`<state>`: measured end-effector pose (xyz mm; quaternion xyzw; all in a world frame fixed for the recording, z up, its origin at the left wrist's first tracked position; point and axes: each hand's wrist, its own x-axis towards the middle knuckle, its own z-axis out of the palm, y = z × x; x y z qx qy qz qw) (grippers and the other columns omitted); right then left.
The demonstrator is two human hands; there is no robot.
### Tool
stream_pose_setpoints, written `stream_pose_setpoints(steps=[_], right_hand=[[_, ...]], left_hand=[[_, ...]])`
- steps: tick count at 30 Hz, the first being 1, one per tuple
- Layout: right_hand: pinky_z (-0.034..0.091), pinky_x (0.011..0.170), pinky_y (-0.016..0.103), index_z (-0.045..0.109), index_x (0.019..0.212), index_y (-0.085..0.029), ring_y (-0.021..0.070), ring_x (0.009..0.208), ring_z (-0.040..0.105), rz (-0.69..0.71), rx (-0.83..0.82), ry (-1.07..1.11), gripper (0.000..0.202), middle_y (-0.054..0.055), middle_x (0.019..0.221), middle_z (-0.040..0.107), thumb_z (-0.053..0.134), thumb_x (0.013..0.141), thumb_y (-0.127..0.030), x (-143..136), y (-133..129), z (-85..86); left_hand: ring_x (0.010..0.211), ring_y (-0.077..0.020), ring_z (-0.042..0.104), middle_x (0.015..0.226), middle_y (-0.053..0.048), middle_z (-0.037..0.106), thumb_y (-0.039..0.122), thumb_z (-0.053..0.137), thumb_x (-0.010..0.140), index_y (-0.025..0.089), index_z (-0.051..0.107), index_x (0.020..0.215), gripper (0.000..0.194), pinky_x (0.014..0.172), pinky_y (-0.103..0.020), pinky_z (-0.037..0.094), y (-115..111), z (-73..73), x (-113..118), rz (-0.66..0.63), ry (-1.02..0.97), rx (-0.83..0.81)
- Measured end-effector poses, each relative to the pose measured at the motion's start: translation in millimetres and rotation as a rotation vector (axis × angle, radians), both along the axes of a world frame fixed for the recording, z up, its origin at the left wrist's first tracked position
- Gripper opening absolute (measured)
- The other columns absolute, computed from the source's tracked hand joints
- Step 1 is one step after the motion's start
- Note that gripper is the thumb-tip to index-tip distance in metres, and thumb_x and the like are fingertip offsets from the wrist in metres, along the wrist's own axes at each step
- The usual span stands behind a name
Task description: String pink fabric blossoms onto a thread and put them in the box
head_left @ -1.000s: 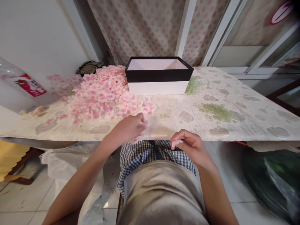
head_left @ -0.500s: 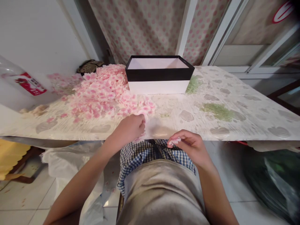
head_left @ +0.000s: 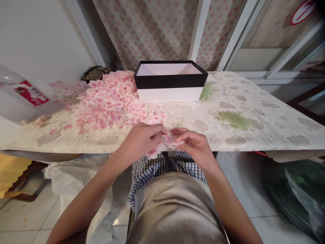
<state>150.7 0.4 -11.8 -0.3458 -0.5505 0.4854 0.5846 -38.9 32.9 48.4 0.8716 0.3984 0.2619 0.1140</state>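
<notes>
My left hand (head_left: 146,137) is closed on pink-and-white artificial petals, some of which hang below its fingers over the table's front edge. Opposite it, my right hand (head_left: 194,144) pinches more pale petals (head_left: 174,142) between thumb and fingers. The fingertips of both hands almost meet at these petals; whether they touch is unclear. A large heap of pink artificial petals (head_left: 106,101) lies on the table, beyond my left hand and to its left. Behind the hands stands a white box with a black rim (head_left: 170,89), its top uncovered.
Small green bits (head_left: 235,120) are scattered on the patterned tablecloth (head_left: 269,125) at right, with more green pieces (head_left: 208,91) beside the box. A clear bottle with a red label (head_left: 31,93) is at far left. A white plastic bag (head_left: 78,183) hangs below the table.
My right hand has moved up and left with its petals, to meet my left hand. My left hand has shifted slightly right. The heap and the box stay put.
</notes>
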Motion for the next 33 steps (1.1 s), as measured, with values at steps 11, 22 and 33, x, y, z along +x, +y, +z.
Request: stream_pose_setpoints(steps=[11, 22, 33], right_hand=[[0.053, 0.074, 0.028, 0.072, 0.075, -0.025, 0.0135, 0.078, 0.067, 0.017, -0.062, 0.078, 0.012, -0.002, 0.079, 0.073, 0.074, 0.072, -0.014, -4.6, -8.4, -4.1], [0.049, 0.084, 0.032, 0.073, 0.072, -0.026, 0.0169, 0.095, 0.058, 0.1, 0.066, 0.076, 0.008, 0.001, 0.088, 0.064, 0.078, 0.072, -0.02, 9.0, -24.3, 3.8], [0.05, 0.077, 0.028, 0.071, 0.091, -0.026, 0.0134, 0.087, 0.062, -0.144, 0.285, -0.028, 0.024, 0.001, 0.088, 0.067, 0.063, 0.083, -0.005, 0.3, -37.2, 6.0]], left_hand=[[0.042, -0.0056, 0.048, 0.053, 0.006, 0.063, 0.011, 0.048, 0.086, 0.021, 0.071, 0.091, 0.025, 0.048, -0.017, 0.034, -11.8, 8.9, 1.8, -0.144, 0.136, 0.124], [0.048, -0.0057, 0.046, 0.056, 0.005, 0.055, 0.026, 0.046, 0.095, 0.014, 0.061, 0.079, 0.025, 0.05, -0.018, 0.033, -14.9, 11.4, 7.0, -0.193, 0.065, -0.161], [0.045, -0.0044, 0.041, 0.051, 0.008, 0.043, 0.028, 0.041, 0.097, 0.017, 0.048, 0.074, 0.027, 0.048, -0.018, 0.029, -24.5, 13.5, 12.9, -0.318, 0.07, -0.373]])
